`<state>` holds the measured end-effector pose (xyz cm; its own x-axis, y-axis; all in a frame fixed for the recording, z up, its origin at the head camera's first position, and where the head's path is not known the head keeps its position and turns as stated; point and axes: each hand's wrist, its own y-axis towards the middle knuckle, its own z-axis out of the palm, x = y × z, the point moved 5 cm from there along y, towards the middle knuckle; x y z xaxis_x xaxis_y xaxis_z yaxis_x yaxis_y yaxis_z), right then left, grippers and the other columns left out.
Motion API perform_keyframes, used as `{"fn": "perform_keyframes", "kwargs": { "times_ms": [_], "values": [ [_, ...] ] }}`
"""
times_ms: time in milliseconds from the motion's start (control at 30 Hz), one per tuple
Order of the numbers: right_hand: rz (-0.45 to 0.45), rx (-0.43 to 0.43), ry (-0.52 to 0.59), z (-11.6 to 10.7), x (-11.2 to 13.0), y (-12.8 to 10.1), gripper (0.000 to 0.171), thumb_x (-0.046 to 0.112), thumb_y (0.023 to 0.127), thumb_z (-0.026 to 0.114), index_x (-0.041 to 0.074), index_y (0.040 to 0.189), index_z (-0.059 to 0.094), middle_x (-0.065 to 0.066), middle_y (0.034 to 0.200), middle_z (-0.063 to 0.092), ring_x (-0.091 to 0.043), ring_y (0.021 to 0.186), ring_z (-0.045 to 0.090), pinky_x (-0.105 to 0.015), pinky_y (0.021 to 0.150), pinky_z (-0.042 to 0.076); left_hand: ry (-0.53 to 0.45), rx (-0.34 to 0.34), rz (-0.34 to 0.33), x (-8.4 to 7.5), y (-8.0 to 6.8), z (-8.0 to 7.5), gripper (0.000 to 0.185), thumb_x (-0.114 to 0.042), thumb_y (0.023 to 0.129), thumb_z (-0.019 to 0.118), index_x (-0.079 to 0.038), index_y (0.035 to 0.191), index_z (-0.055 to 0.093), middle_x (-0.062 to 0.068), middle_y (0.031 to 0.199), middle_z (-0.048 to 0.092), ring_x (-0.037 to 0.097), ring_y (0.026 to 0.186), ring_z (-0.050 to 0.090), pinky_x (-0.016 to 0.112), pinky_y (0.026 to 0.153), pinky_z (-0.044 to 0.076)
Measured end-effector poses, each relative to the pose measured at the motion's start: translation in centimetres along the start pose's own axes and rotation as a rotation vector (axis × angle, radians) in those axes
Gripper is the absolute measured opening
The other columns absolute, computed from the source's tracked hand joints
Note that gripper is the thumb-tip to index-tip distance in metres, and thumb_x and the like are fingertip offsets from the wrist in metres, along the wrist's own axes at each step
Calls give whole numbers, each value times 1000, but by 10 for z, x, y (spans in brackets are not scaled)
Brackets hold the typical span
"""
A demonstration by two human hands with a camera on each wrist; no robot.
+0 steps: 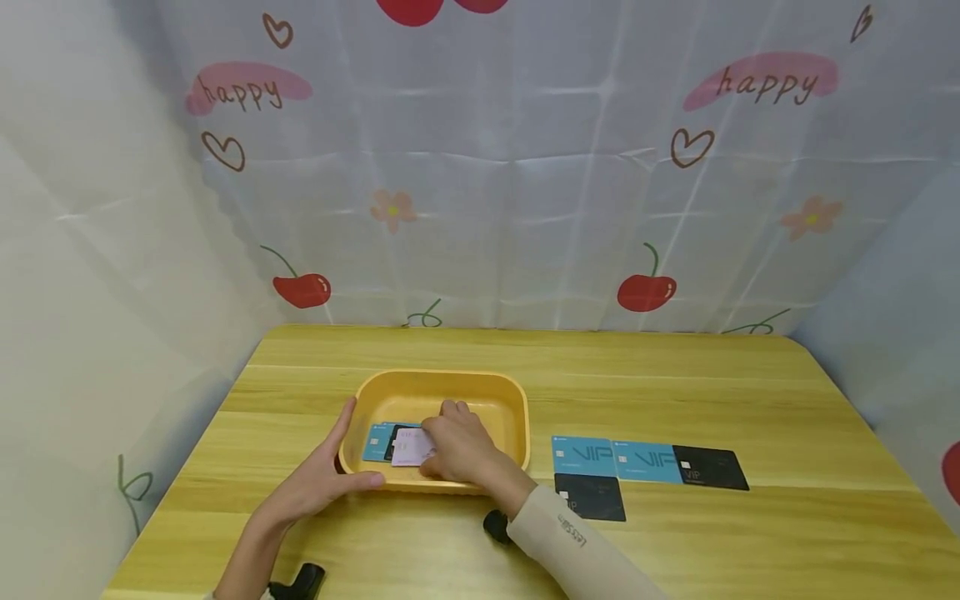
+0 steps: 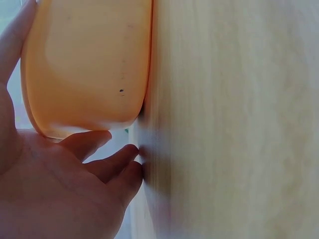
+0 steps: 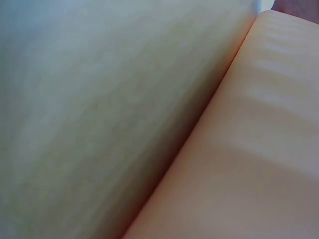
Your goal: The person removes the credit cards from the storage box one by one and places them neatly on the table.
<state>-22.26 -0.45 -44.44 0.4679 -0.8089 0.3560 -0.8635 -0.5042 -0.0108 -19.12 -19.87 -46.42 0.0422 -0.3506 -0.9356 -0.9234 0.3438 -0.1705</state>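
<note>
A yellow plastic basin (image 1: 435,387) stands on the wooden table, with a few bank-style cards lying in its left part. My left hand (image 1: 322,479) holds the basin's left end, its thumb along the near rim and its fingers at the far left side. In the left wrist view the basin's outer wall (image 2: 89,64) sits between thumb and fingers. My right hand (image 1: 465,448) reaches down inside, thumb and fingers pinching the right edge of a pink card (image 1: 408,447). Beneath that card show a black card (image 1: 391,440) and a blue card (image 1: 377,442).
Right of the basin, two blue VIP cards (image 1: 582,455) and a black card (image 1: 711,468) lie in a row on the table (image 1: 675,550). Another black card (image 1: 596,498) lies below the leftmost. A printed curtain (image 1: 495,208) hangs behind.
</note>
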Motion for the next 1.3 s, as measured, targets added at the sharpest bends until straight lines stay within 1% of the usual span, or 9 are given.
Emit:
{"fn": "perform_keyframes", "kwargs": {
  "times_ms": [100, 267, 600, 900, 1033, 1300],
  "values": [
    [4, -22, 48, -2, -2, 0, 45, 28, 75, 85, 8, 113, 73, 0, 92, 49, -17, 88, 39, -28, 75, 35, 2, -1, 1, 0, 1, 0, 116, -23, 86, 79, -18, 158, -12, 13, 163, -8, 35, 144, 17, 55, 111, 19],
    [0, -44, 112, -6, -4, -2, 52, 28, 75, 86, 5, 119, 70, -2, 98, 50, -18, 92, 39, -28, 79, 35, 10, 0, 0, -1, 1, 0, 116, -23, 86, 78, -19, 158, -12, 12, 163, -10, 35, 146, 10, 56, 112, 15],
    [10, -80, 181, -11, -4, -5, 54, 21, 72, 85, 5, 121, 69, 1, 98, 45, -17, 94, 36, -27, 78, 33, 10, 8, 10, -8, -1, -2, 117, -22, 85, 79, -20, 158, -12, 15, 163, -10, 36, 146, 9, 57, 112, 15],
    [4, -130, 236, -15, -5, -9, 51, 19, 71, 83, 6, 119, 69, 1, 100, 43, -18, 96, 36, -28, 79, 32, 13, 1, 18, -8, -1, -2, 118, -22, 84, 80, -19, 158, -12, 15, 163, -10, 36, 146, 9, 57, 112, 15],
    [2, -135, 250, -17, -6, -12, 52, 19, 71, 83, 6, 119, 69, 1, 100, 42, -17, 97, 36, -28, 79, 32, 18, 1, 15, -7, -1, -2, 118, -22, 84, 80, -20, 158, -12, 14, 163, -10, 35, 146, 10, 56, 112, 16],
    [-27, -124, 280, -17, -6, -18, 51, 18, 70, 82, 4, 118, 70, 2, 98, 42, -16, 94, 36, -27, 77, 33, 35, -4, 8, -5, -1, 0, 118, -24, 85, 80, -19, 158, -12, 13, 163, -11, 37, 146, 6, 57, 112, 15]
  ]
}}
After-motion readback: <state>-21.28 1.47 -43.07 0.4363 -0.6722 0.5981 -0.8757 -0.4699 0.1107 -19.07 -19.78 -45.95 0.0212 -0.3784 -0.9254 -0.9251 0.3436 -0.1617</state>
